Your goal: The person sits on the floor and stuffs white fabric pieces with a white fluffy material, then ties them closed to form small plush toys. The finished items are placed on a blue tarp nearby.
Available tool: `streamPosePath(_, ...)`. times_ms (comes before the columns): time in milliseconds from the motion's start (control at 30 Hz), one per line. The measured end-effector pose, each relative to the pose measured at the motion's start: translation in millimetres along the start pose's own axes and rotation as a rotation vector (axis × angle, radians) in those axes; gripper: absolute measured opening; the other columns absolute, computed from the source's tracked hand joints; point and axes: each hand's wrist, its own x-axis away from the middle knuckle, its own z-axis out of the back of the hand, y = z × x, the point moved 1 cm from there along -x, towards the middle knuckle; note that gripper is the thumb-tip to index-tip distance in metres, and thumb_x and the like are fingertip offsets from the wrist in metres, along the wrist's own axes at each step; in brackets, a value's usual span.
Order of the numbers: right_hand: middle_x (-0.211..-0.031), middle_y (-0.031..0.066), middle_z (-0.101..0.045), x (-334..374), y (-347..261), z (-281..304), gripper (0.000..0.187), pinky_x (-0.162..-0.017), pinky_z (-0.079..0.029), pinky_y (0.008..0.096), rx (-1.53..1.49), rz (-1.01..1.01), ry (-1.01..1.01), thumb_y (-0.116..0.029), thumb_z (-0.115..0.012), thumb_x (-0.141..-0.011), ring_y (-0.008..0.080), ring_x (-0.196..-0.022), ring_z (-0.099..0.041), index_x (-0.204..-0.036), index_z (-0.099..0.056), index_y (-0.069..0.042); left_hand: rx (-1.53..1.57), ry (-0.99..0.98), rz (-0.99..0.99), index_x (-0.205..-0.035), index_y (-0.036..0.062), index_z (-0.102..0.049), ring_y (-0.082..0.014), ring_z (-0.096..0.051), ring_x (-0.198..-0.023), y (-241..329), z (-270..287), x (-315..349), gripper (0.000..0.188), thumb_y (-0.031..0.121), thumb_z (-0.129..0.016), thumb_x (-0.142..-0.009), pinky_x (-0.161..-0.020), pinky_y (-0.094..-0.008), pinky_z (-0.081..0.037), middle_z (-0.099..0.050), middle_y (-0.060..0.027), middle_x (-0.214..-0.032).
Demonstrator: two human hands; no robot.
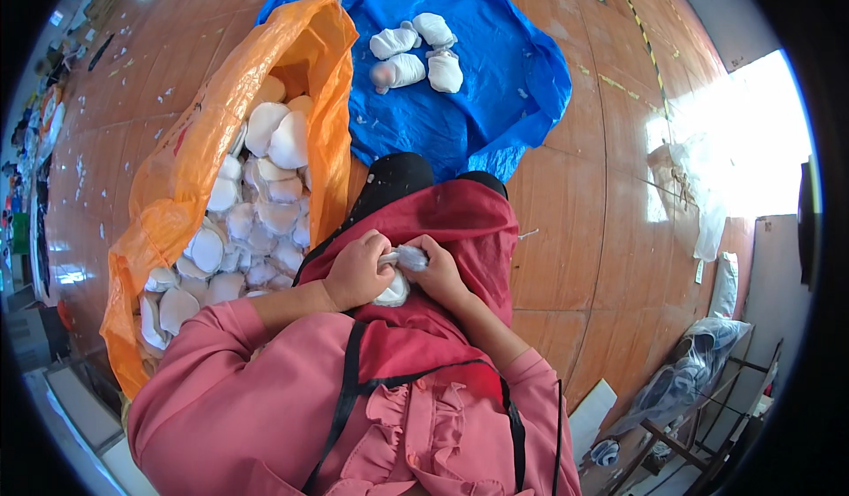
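Observation:
Over my lap, both of my hands are closed on one white bundle (393, 292), mostly hidden beneath them. My left hand (358, 271) pinches a narrow, twisted white strip at its top. Close beside it, my right hand (437, 273) grips a greyish-white gathered end (412, 258), perhaps thin cloth or film. To the left gapes an orange woven sack (332, 156), holding many loose white rounded pads (278, 217). Ahead, several white wrapped bundles (445, 72) lie grouped on a blue plastic sheet (495, 80).
A dark red apron (482, 231) covers my lap. Reddish-brown floor panels (557, 257) spread around me. At the lower right stand a metal frame (685, 447) and a clear plastic bag (690, 368) with dark contents. Crumpled clear plastic (707, 195) hangs near the bright opening at right.

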Motion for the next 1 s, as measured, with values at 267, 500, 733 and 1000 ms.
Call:
streamPosePath(267,-0.095,0.0085,-0.068,-1,5,-3,0.024,-0.078,-0.052,0.0323,0.001,-0.053,-0.015,-0.011,-0.073,-0.083,0.0192,-0.088,-0.066,-0.104,-0.062,-0.005,0.056,-0.065,0.022,-0.090,0.0005,-0.056,-0.0324,-0.060,-0.074,7,8,1,0.015,0.007,-0.068,-0.083,-0.066,-0.0393,-0.049,-0.059,-0.0164,-0.087)
streamPosePath(500,-0.109,0.0016,-0.064,4,1,13,0.042,-0.086,-0.052,0.0295,-0.689,-0.248,-0.229,-0.003,-0.073,-0.083,0.0144,-0.099,-0.062,-0.122,-0.058,-0.007,0.262,-0.332,0.200,-0.091,0.0000,-0.066,-0.0283,-0.065,-0.079,6,30,-15,0.021,0.015,-0.074,-0.080,-0.071,-0.0361,-0.051,-0.065,-0.0138,-0.089)
streamPosePath(733,-0.109,0.0012,-0.064,3,21,21,0.034,-0.088,-0.050,0.0281,-0.729,-0.256,-0.385,-0.009,-0.070,-0.089,0.0122,-0.100,-0.060,-0.121,-0.060,-0.007,0.089,-0.583,-0.009,-0.087,0.0016,-0.065,-0.0276,-0.063,-0.080,14,35,-36,0.027,0.023,-0.077,-0.076,-0.071,-0.0368,-0.049,-0.063,-0.0116,-0.085)
streamPosePath(1000,-0.094,-0.0003,-0.064,2,20,4,0.014,-0.075,-0.048,0.0262,-0.396,-0.085,-0.032,-0.014,-0.065,-0.094,0.0104,-0.085,-0.057,-0.106,-0.064,-0.007,-0.108,-0.414,-0.095,-0.084,0.0023,-0.057,-0.0350,-0.061,-0.082,12,19,-33,0.019,0.016,-0.068,-0.075,-0.073,-0.0439,-0.049,-0.060,-0.0151,-0.085)
